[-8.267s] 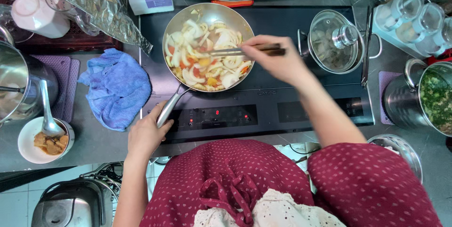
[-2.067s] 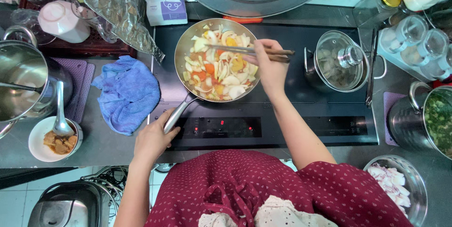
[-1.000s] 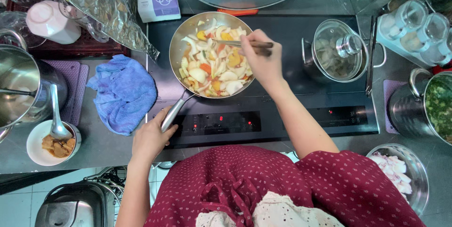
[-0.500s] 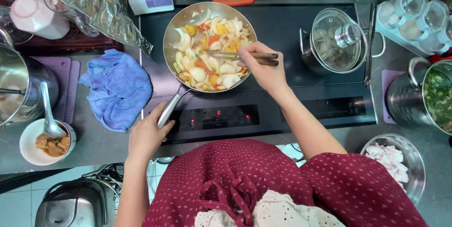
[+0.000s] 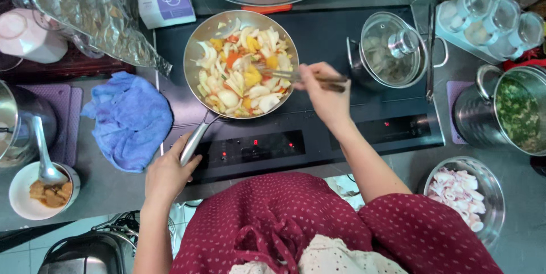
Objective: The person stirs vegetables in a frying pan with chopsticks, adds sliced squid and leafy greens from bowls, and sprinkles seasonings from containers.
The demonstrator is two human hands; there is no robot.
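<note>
Right hand [image 5: 321,89] closed around chopsticks [image 5: 301,76], tips in the sliced vegetables [image 5: 242,69] at the right side of the frying pan [image 5: 196,41]; left hand [image 5: 168,174] wrapped around the pan handle [image 5: 193,143] at the near edge of the black cooktop [image 5: 341,41]. Blue cloth [image 5: 131,117] lies left of the pan on the tabletop [image 5: 102,189], lidded pot [image 5: 392,49] just right of the right hand, bowl of raw meat [image 5: 463,191] near right.

I stand at a grey countertop [image 5: 102,186] with a black induction cooktop [image 5: 318,137] set into it. Pale floor tiles [image 5: 23,251] show below the counter's edge at my lower left. The light is even and soft.
</note>
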